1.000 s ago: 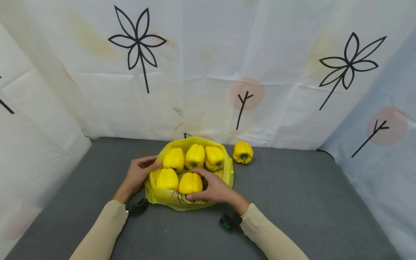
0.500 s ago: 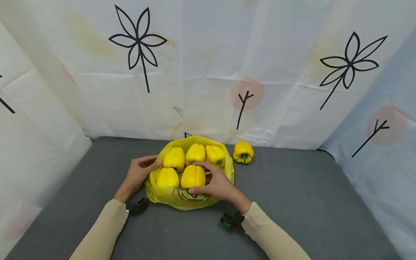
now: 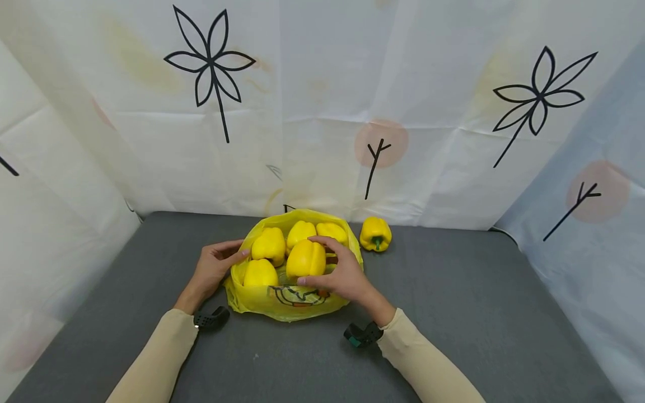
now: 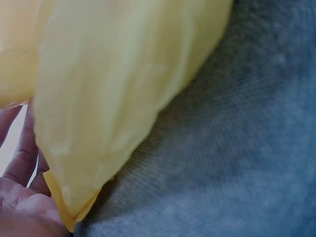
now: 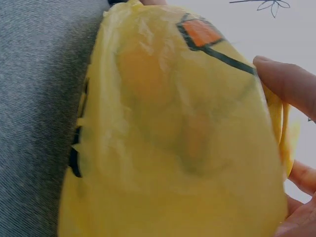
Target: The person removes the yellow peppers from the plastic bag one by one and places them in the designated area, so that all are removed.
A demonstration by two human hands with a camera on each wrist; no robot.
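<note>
In the head view, my right hand (image 3: 345, 274) grips a yellow bell pepper (image 3: 306, 258), thumb in front and fingers behind, raised above the front of a yellow plastic bag (image 3: 289, 308). Several other peppers lie inside, among them one at the front left (image 3: 260, 273) and one at the back left (image 3: 268, 245). My left hand (image 3: 214, 266) pinches the bag's left rim, thumb on the edge. The left wrist view has the bag's side (image 4: 113, 89) beside my fingers. From the right wrist, the printed bag front (image 5: 163, 138) hides much of the pepper.
One more yellow bell pepper (image 3: 375, 235) lies on the grey table (image 3: 453, 313), just right of the bag near the back edge. A white patterned cloth (image 3: 322, 101) hangs behind and along both sides.
My right hand has lifted the front pepper up, back and slightly right, so that it now overlaps the back peppers. My left hand stays at the bag's rim.
</note>
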